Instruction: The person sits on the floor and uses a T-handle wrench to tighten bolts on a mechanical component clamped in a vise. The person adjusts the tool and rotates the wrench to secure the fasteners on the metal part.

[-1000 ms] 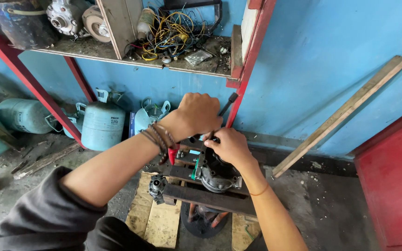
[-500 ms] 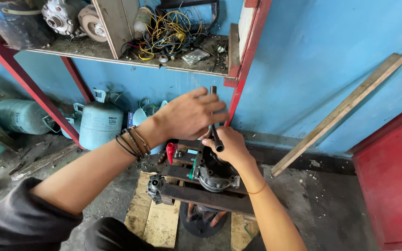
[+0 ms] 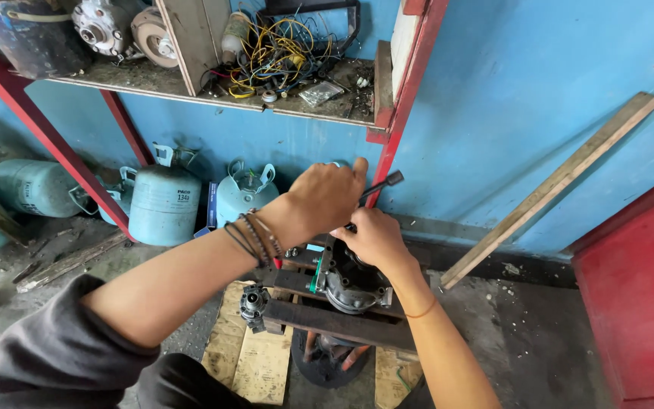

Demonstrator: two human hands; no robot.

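Just under both hands, a dark metal machine part [image 3: 353, 284] sits clamped in a heavy vise [image 3: 327, 318]. It is rounded and grey-black, with a shiny worn lower edge, and a thin green strip runs down its left face. The vise jaws are dark bars crossing below the wrists, and a round knob sticks out at the vise's left end.

The left hand [image 3: 327, 198] is closed around the handle of a slim black tool [image 3: 378, 185], whose squared far end pokes out to the right of the knuckles. The forefinger points up along it. Dark bands circle the left wrist. The right hand [image 3: 372, 236] lies just below the left, curled over the top of the machine part and pressing on it; whether it pinches anything there cannot be told.

Below the hands, the vise stands over pale wooden boards [image 3: 255, 356] and a dark round base.

To the left of the hands, pale blue gas cylinders [image 3: 164, 204] stand on the floor against the blue wall; the nearest carries a small dark printed label on its shoulder. A flat blue box [image 3: 212, 204] stands squeezed between two of them.

Above the hands, a shelf [image 3: 191, 91] on red posts holds tangled yellow wires [image 3: 274, 53] and a small clear packet.

To the right, a wooden plank [image 3: 554, 185] leans against the wall.
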